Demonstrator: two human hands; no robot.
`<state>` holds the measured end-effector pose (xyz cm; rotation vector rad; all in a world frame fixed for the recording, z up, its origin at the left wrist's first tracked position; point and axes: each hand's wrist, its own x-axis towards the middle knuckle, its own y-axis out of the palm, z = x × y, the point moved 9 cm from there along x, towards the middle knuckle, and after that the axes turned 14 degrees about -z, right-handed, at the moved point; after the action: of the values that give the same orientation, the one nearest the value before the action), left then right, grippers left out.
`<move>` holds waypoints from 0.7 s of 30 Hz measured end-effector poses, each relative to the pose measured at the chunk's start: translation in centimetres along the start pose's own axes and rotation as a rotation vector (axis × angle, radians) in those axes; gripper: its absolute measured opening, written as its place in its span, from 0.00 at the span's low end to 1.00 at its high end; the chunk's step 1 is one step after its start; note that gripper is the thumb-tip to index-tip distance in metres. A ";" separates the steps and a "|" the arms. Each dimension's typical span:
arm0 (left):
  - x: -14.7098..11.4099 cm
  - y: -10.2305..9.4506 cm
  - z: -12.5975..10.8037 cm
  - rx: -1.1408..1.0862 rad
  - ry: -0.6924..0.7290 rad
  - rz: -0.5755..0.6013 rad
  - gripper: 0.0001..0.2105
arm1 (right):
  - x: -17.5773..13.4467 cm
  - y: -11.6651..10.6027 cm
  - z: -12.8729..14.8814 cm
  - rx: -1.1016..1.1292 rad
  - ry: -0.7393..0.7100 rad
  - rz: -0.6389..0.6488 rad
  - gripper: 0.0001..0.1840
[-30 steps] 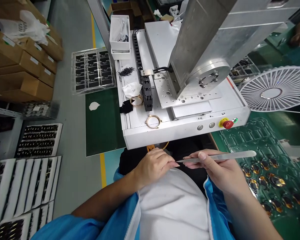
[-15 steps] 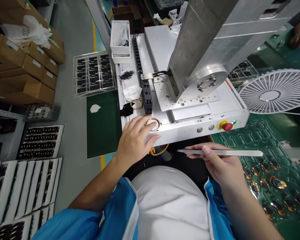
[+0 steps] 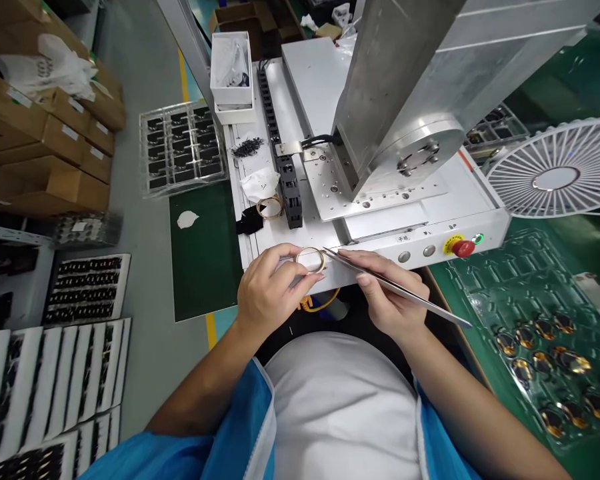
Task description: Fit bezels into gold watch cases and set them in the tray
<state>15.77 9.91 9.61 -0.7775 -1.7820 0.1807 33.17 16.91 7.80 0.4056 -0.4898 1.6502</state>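
Observation:
My left hand (image 3: 275, 287) pinches a thin gold ring (image 3: 323, 261) at its left side, near the front edge of the white machine base (image 3: 260, 243). In my right hand (image 3: 397, 300) is a pair of metal tweezers (image 3: 420, 299), held slantwise with the tips close to the ring's right side. Whether the tips touch the ring I cannot tell. Behind my left hand a second gold ring (image 3: 269, 207) lies by a black cloth (image 3: 250, 221) and a crumpled white sheet (image 3: 260, 183). A heap of small black parts (image 3: 247, 147) sits farther back.
A grey metal column (image 3: 395, 80) rises from the base. Buttons and a red emergency stop (image 3: 463, 249) line its front. To the right are a white fan (image 3: 555, 175) and a green-looking clear tray (image 3: 485, 287) with several shiny parts. A black cable chain (image 3: 287, 180) runs behind my hands.
My right hand has moved left and up, bringing the tweezers' tips to the ring. My left fingers now grip the ring's side and tilt it slightly.

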 end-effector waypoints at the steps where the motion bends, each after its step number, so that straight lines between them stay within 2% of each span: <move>1: 0.0 0.0 0.0 0.002 0.000 -0.002 0.11 | 0.0 0.0 0.0 -0.003 -0.001 0.001 0.15; 7: -0.1 -0.1 0.1 -0.020 -0.015 -0.015 0.13 | 0.2 0.4 0.4 -0.039 0.004 0.027 0.15; 13: -0.2 -0.1 0.1 -0.021 -0.010 -0.018 0.12 | 0.8 -0.4 0.1 -0.118 0.082 -0.071 0.11; 17: 0.0 0.3 -0.1 -0.044 -0.006 0.059 0.05 | 1.5 0.0 0.4 -0.053 -0.038 -0.058 0.13; 21: 0.7 -0.5 0.1 -0.102 -0.038 0.078 0.03 | 1.7 0.5 -0.5 0.036 -0.155 0.003 0.15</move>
<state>15.36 10.00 10.37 -0.9222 -1.8089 0.1582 32.43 18.55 8.20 0.5629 -0.5761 1.6395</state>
